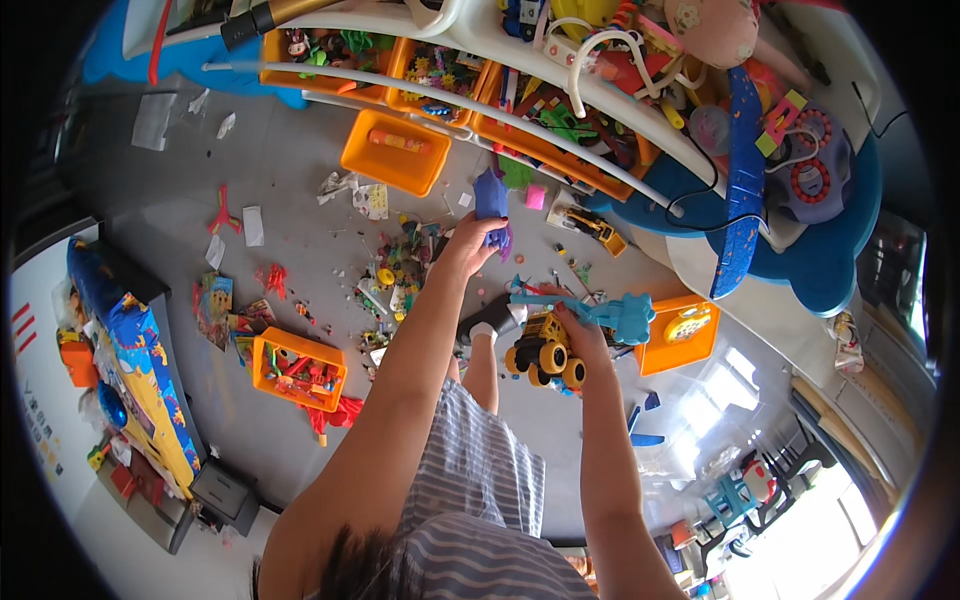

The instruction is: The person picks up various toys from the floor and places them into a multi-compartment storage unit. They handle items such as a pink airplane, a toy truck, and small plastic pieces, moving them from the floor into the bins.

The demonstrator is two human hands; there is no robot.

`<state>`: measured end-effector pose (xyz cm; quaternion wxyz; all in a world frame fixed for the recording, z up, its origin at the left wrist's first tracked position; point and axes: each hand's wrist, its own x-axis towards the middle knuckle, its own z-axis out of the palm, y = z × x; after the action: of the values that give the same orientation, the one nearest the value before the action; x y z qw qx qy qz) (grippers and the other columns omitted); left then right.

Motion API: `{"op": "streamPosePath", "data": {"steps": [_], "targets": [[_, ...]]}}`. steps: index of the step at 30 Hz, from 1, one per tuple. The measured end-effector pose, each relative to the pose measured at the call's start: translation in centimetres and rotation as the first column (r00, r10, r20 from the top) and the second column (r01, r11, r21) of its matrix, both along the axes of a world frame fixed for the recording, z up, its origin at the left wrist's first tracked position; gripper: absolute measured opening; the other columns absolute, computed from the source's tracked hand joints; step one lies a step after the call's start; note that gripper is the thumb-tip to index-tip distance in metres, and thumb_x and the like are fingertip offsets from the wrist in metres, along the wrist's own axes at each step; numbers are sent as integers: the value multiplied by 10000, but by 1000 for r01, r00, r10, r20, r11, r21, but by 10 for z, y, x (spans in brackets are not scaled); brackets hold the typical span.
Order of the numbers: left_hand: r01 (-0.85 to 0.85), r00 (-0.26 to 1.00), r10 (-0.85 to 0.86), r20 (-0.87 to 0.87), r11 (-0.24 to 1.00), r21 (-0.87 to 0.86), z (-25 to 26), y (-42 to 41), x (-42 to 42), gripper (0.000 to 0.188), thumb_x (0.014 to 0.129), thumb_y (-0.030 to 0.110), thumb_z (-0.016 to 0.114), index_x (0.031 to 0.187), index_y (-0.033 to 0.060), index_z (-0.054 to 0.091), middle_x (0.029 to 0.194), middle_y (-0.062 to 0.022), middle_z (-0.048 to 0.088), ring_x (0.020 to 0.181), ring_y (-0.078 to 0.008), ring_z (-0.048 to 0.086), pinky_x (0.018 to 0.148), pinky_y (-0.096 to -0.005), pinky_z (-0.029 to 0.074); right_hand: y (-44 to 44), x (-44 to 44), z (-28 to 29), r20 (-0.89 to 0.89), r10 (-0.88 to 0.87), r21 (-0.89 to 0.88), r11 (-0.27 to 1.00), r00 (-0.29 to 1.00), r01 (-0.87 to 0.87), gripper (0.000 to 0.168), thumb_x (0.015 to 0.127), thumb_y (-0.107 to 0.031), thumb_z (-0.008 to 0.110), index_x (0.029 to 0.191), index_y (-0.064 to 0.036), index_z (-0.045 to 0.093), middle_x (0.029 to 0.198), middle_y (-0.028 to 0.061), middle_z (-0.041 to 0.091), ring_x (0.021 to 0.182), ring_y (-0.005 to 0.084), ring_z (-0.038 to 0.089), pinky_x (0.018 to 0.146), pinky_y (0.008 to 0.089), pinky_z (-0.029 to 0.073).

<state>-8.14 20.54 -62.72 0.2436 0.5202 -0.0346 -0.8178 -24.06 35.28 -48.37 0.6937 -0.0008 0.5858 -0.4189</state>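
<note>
My left hand (pixel 474 241) grips a blue-purple toy (pixel 490 193), its exact kind unclear, with a purple piece showing below the fingers. In my right hand (pixel 581 330) are a yellow toy truck (pixel 547 346) with black tyres and a turquoise plastic toy (pixel 628 318) with a long thin stem, lying across the top of the hand. Below and between the hands, a heap of small mixed toy pieces (pixel 405 270) is spread over the grey floor. A yellow toy excavator (pixel 596 227) rests on the floor beyond my right hand.
Orange bins full of toys (pixel 525 124) sit in a white rack ahead. On the floor are an orange bin holding a tube (pixel 395 152), one with red toys (pixel 300 369), and one with a yellow toy (pixel 679 334). Books (pixel 217 300) and paper scraps lie leftward.
</note>
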Motion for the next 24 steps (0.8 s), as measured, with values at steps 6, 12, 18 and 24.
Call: {"op": "streamPosePath", "data": {"steps": [6, 12, 18, 24], "targets": [[16, 991, -13, 130, 1000, -18, -21, -20, -19, 301, 802, 52, 661, 1067, 49, 518, 1015, -80, 582, 943, -225, 583, 834, -417, 515, 1, 1, 0, 15, -40, 74, 996, 999, 39, 289, 907, -191, 580, 1157, -47, 588, 849, 5, 567, 749, 90, 552, 655, 218, 469], [4, 999, -16, -31, 934, -358, -29, -89, -53, 320, 851, 89, 626, 1146, 76, 504, 1039, -27, 565, 949, -154, 564, 855, -331, 501, 16, -6, -29, -7, -34, 144, 989, 999, 34, 276, 900, -176, 588, 1144, -46, 602, 876, 9, 577, 778, 95, 563, 670, 227, 480], [-171, 984, 140, -110, 916, -363, -53, -156, -69, 505, 958, 176, 464, 1420, 125, 268, 1279, -41, 439, 1121, -141, 493, 1019, -304, 366, 20, -4, -26, -42, 34, 106, 994, 999, -29, 317, 917, -196, 553, 1196, -46, 553, 912, 49, 597, 795, 126, 604, 682, 235, 518], [134, 971, -57, 230, 932, -337, -2, -81, -29, 296, 937, 219, 501, 1215, 118, 495, 1143, 3, 531, 1081, -156, 513, 913, -343, 447, 0, -3, -20, -7, -11, -87, 996, 1000, 10, 323, 923, -173, 539, 1202, -10, 548, 1048, 55, 592, 914, 117, 564, 797, 252, 470]]}}
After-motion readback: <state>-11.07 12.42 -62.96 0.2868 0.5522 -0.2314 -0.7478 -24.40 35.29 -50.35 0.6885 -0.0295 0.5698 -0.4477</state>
